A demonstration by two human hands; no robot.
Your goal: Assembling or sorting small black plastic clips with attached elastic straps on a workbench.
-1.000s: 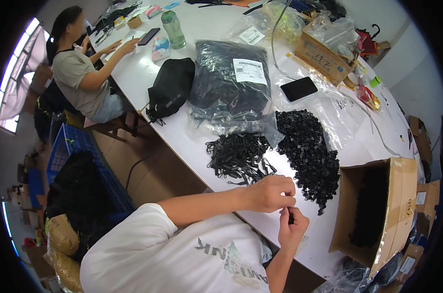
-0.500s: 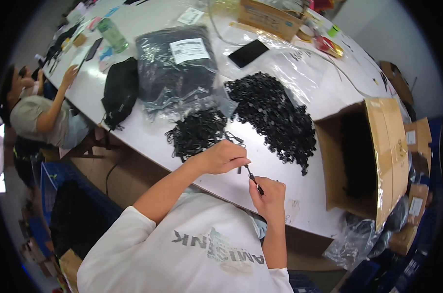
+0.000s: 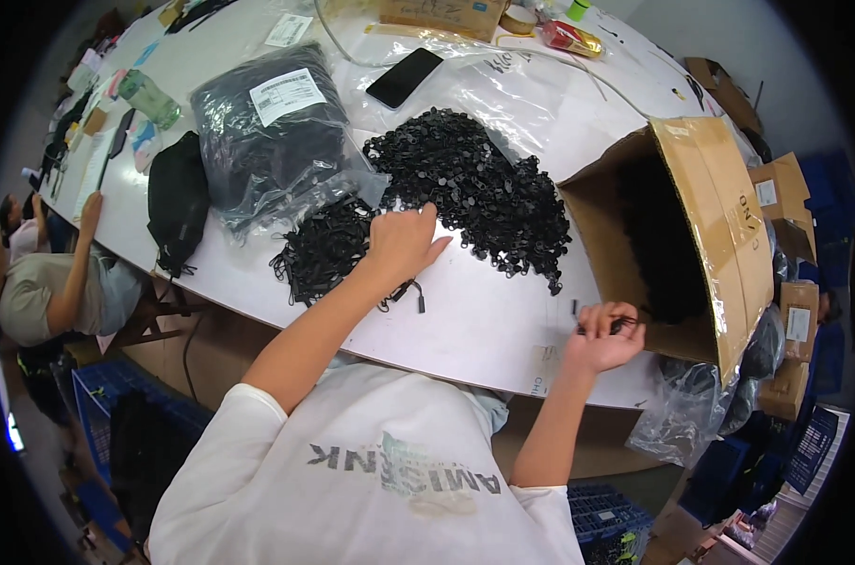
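My left hand (image 3: 404,243) reaches over the table to the near edge of a heap of small black ringed parts (image 3: 479,188). Its thumb stands apart from its fingers, and I see nothing held in it. To its left lies a tangled pile of black cord loops with stiff ends (image 3: 324,250); one or two loops (image 3: 410,297) lie loose below the wrist. My right hand (image 3: 608,337) is at the mouth of a cardboard box (image 3: 719,226), fingers curled round a small black corded piece (image 3: 621,326), mostly covered by the fingers. Dark contents (image 3: 658,240) fill part of the box.
A clear bag of black goods (image 3: 272,141) and a black pouch (image 3: 178,202) lie on the left. Farther back are a phone (image 3: 405,77), flat clear plastic (image 3: 512,99) and a cable (image 3: 578,62). A co-worker (image 3: 50,282) sits at far left.
My hands have parted: the left has gone up to the ringed parts, the right has moved right to the box with the black corded piece. The whole view has shifted too.
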